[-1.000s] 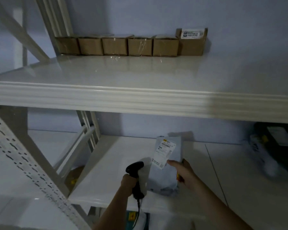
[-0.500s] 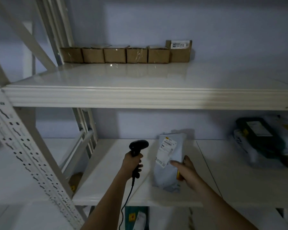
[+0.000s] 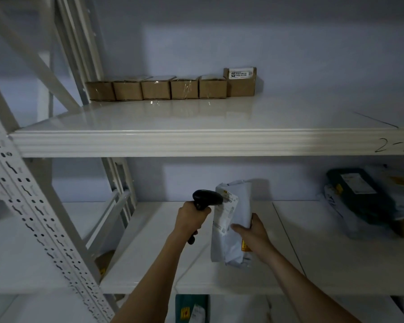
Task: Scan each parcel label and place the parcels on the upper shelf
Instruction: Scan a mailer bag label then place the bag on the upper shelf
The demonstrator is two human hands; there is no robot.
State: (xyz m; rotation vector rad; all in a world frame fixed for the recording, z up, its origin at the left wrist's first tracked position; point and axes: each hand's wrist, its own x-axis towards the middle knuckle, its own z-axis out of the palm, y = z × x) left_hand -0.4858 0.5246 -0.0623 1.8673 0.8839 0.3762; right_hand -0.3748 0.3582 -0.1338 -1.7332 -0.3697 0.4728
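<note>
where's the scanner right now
In the head view the scanner is low and centre, gripped by the left hand above the lower shelf, its head right against the label of the grey parcel in the right hand.

Dim light; pale bluish-white back wall (image 3: pixel 289 43) behind a cream metal shelving unit. Perforated upright (image 3: pixel 33 217) runs diagonally at left, with a plain diagonal brace (image 3: pixel 33 59) above it and a second slotted post (image 3: pixel 79 43) at the rear. Glossy upper shelf (image 3: pixel 219 117) has a ribbed front edge (image 3: pixel 173 143) marked "2-2" by hand at right; the lower shelf (image 3: pixel 149 241) beneath shows a seam between panels right of centre.
</note>
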